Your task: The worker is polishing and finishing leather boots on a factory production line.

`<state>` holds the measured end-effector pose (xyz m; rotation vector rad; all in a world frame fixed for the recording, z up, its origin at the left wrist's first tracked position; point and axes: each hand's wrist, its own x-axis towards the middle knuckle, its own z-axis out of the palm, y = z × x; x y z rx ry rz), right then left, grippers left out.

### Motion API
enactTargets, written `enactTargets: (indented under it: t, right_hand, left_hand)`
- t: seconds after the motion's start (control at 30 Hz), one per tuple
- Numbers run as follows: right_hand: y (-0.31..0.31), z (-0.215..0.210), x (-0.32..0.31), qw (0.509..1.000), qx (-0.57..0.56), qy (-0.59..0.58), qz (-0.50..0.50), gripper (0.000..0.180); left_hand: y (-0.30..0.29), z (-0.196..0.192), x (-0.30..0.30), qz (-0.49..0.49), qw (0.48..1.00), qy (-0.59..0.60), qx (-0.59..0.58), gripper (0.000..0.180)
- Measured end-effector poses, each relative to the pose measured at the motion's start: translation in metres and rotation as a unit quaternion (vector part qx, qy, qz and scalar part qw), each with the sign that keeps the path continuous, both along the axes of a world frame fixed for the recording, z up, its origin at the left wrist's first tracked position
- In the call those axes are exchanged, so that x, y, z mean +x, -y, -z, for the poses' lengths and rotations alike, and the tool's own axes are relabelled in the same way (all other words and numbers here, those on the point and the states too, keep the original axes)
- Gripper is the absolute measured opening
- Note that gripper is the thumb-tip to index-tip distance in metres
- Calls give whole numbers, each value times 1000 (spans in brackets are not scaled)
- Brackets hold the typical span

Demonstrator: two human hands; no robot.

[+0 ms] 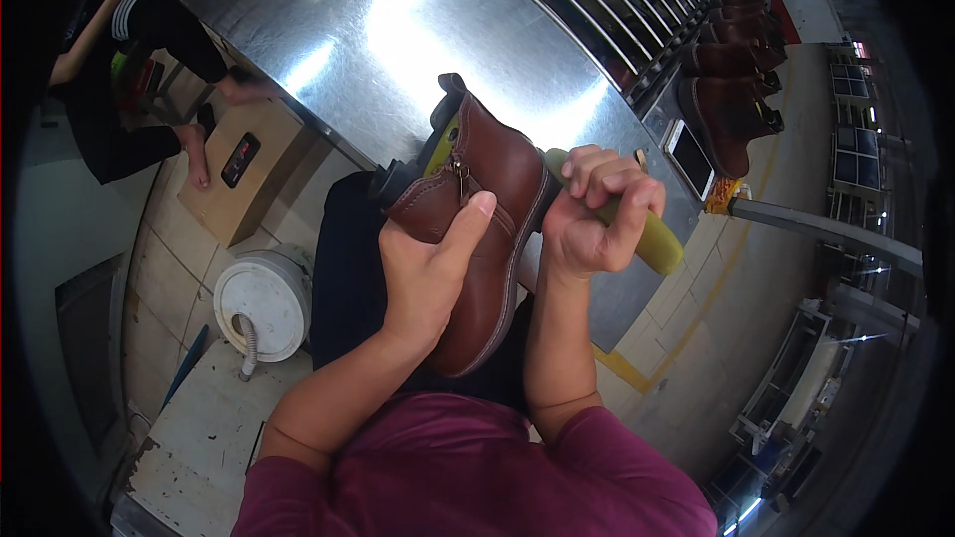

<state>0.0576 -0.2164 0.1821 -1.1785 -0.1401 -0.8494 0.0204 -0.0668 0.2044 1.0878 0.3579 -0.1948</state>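
A brown leather ankle boot [484, 278] with a side zipper and a dark collar lies tilted over my lap, its toe toward me and its opening pointing away. My left hand [435, 273] grips the boot's upper, the thumb lying beside the zipper pull. In my right hand [597, 214] is a long yellow-green block [659, 246] with rounded ends, the fingers wrapped round it. The block's far end is up against the edge of the boot's sole near the heel; whether it touches cannot be made out.
A shiny metal table [398, 60] lies ahead, with a slatted rack [617, 0] beyond. Several brown boots [721, 104] line the right, near a phone [688, 159]. At the left are a white lidded bucket [262, 306], a cardboard box [244, 164] and a seated person [124, 80] holding a similar block.
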Motion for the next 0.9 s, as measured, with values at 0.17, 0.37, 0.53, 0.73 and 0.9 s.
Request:
enactTargets:
  t: [0.17, 0.37, 0.53, 0.73, 0.9]
  right_hand:
    - [-3, -1, -3, 1000, -24, 1, -2, 37]
    - [-4, -4, -10, 998, -65, -1, -3, 36]
    - [-3, -5, -14, 996, -85, 2, -9, 36]
    - [-5, -7, -20, 996, -83, 17, -40, 29]
    - [-17, -5, -31, 995, -95, 12, -28, 32]
  left_hand:
    - [-2, 4, 0, 8, 1000, 9, -1, 13]
    - [-2, 10, -1, 11, 999, 46, 20, 13]
    - [-2, 9, -1, 13, 998, 52, 28, 13]
    - [-2, 7, 0, 2, 999, 37, 25, 14]
    - [-4, 6, 2, -10, 1000, -9, -9, 12]
